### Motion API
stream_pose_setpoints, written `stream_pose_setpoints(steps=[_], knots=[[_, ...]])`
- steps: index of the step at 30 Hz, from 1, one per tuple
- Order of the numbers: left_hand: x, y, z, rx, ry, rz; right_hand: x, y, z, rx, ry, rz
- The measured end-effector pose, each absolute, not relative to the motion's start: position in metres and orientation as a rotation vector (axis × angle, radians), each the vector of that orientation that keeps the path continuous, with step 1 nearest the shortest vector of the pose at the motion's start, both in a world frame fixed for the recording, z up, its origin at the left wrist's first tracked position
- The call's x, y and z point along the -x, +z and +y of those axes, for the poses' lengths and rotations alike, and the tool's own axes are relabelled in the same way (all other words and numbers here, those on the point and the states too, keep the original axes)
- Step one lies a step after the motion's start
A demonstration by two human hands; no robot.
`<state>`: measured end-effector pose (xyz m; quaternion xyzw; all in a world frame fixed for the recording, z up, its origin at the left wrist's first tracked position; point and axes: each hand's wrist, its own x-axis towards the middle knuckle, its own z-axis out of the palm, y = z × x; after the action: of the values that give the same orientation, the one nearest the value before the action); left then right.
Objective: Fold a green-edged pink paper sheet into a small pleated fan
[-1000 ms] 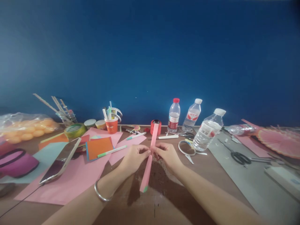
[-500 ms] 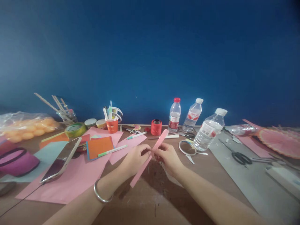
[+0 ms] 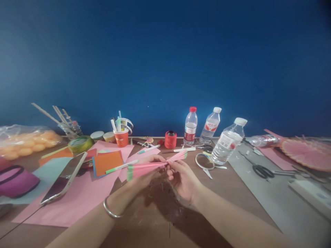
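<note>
Both hands meet above the middle of the brown table, pinching a folded pink paper strip (image 3: 151, 167) near its centre. Fine pleats show along it, and both of its ends are edged in green. The left end fans out wider than the right one. My left hand (image 3: 150, 172) is closed on the paper from behind, partly covered by it; a silver bangle circles that wrist. My right hand (image 3: 182, 175) grips the same spot with thumb and fingers, its other fingers curled beneath. Beyond the hands stands a red spool of thread (image 3: 170, 140).
Three water bottles stand at the back right, the nearest a clear one (image 3: 227, 143). Black scissors (image 3: 261, 171) and a pink pleated paper fan (image 3: 307, 153) lie on the right. To the left are a phone (image 3: 64, 177), pink paper sheets (image 3: 85, 203) and a red cup of pens (image 3: 121, 138).
The pleated strip has turned from a steep diagonal to nearly level, its ends spreading and showing green edges. Both hands keep hold at its middle. The view has shifted slightly.
</note>
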<state>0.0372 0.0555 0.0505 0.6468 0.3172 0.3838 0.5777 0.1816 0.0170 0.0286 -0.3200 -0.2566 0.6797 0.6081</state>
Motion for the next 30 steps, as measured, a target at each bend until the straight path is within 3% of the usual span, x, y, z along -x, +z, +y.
stream_pose_setpoints(steps=[5, 15, 30], knots=[[-0.046, 0.04, 0.059, -1.417, 1.046, 0.637, -0.18, 0.033, 0.015, 0.697, 1.481, -0.668], [-0.039, 0.028, 0.066, -1.343, 1.002, 0.457, -0.18, 0.033, 0.012, 0.649, 1.456, -0.716], [-0.034, 0.044, 0.064, -1.311, 1.014, 0.646, -0.181, 0.037, 0.012, 0.724, 1.487, -0.534]])
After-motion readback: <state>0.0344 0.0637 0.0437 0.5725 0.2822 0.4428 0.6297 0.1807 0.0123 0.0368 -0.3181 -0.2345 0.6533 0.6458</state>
